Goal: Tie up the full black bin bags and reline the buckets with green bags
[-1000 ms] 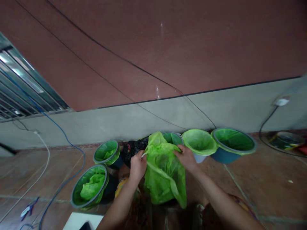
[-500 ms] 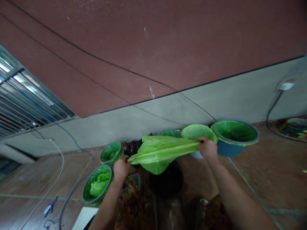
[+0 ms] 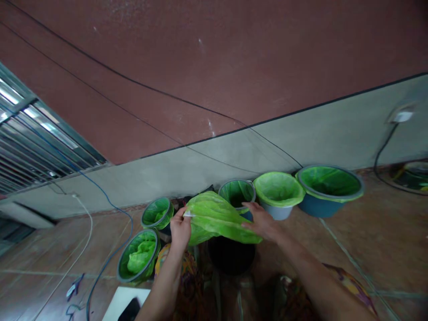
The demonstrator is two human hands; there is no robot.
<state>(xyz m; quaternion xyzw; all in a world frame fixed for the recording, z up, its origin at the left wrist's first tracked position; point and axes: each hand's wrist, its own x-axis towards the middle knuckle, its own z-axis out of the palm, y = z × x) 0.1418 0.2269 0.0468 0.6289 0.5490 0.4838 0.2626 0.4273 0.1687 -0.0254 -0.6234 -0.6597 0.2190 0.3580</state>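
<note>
A thin green bag (image 3: 217, 218), see-through and creased, hangs bunched in front of me. It looks like the green liners in the buckets around it. My left hand (image 3: 180, 229) pinches its upper left edge, near a small white label. At the bag's right end is my right hand (image 3: 262, 220), fingers apart, close to the fabric or lightly touching it. Below the bag stands a dark round tub (image 3: 231, 256), its inside too dark to make out.
Lined buckets stand along the wall: a small grey-rimmed one (image 3: 236, 191), a white one (image 3: 279, 189) and a large blue one (image 3: 329, 183). Two buckets (image 3: 138, 257) with green fabric sit at left. A phone (image 3: 129, 310) lies on a white board (image 3: 115, 301). A blue cable (image 3: 112, 252) crosses the floor.
The bag was stretched wide between both hands; now it is slack and bunched. My right hand has moved left and opened, and my left hand has shifted slightly right.
</note>
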